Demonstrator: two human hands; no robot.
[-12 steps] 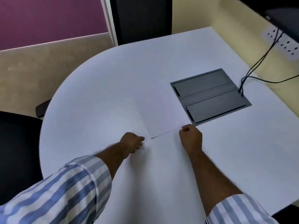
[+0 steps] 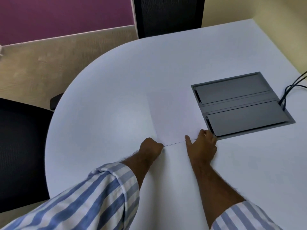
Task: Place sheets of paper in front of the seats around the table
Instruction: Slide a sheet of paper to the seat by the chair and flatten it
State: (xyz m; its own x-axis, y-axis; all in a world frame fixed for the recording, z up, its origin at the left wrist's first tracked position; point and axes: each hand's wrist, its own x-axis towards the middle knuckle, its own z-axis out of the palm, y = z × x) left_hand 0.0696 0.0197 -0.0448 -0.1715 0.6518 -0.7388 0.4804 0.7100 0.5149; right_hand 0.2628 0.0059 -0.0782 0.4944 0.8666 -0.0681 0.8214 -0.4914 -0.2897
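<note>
A white sheet of paper (image 2: 174, 120) lies flat near the middle of the white rounded table (image 2: 108, 97), and it is hard to tell apart from the tabletop. Its near edge shows as a thin dark line between my hands. My left hand (image 2: 150, 147) is closed in a fist, pinching the near left corner. My right hand (image 2: 201, 143) grips the near right corner with curled fingers, its thumb stretched out along the edge.
A grey recessed cable box (image 2: 240, 105) with two lids sits just right of the paper, with black cables (image 2: 285, 95) running out of it. One black chair (image 2: 16, 146) stands at the table's left and another black chair (image 2: 169, 14) at the far side.
My left hand has closed onto the paper's near left corner. My right thumb has spread out along the near edge. The paper lies where it was.
</note>
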